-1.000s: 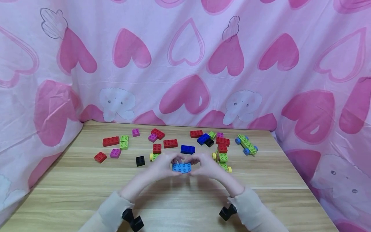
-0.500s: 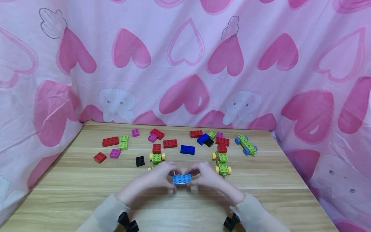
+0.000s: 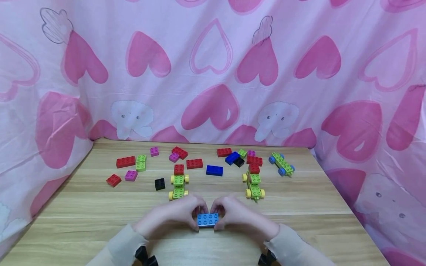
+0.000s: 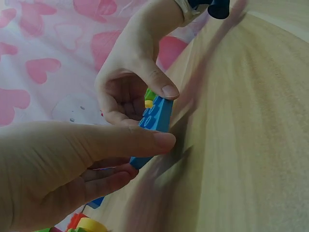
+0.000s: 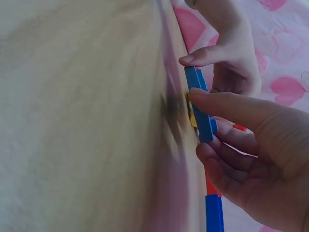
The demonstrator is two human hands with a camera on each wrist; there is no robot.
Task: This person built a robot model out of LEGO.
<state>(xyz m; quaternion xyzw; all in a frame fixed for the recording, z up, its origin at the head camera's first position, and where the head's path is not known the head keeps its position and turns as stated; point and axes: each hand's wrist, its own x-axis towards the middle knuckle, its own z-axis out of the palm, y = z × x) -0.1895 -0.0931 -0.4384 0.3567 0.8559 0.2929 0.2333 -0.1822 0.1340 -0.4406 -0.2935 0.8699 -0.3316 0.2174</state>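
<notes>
A light blue two-by-four brick [image 3: 208, 219] sits low over the wooden table [image 3: 83, 221], near its front edge, studs up. My left hand [image 3: 196, 218] pinches its left end between thumb and fingers. My right hand [image 3: 218, 218] pinches the right end the same way. The left wrist view shows the brick [image 4: 157, 118] edge-on, with my left thumb [image 4: 161, 140] on its near side and the right hand [image 4: 145, 104] beyond. From the right wrist, my right hand [image 5: 198, 125] grips the brick [image 5: 200, 108] and the left hand [image 5: 193, 65] holds its far end.
Loose red, magenta, green and black bricks lie across the far half of the table, with a dark blue brick [image 3: 214, 170] in the middle. Two green wheeled pieces with yellow wheels [image 3: 178, 186] [image 3: 254, 186] stand just beyond my hands. Another with blue wheels [image 3: 282, 164] is at the right. Pink heart cloth surrounds the table.
Both hands have drawn the light blue brick toward the table's front edge. The green wheeled pieces behind them have come into plain view.
</notes>
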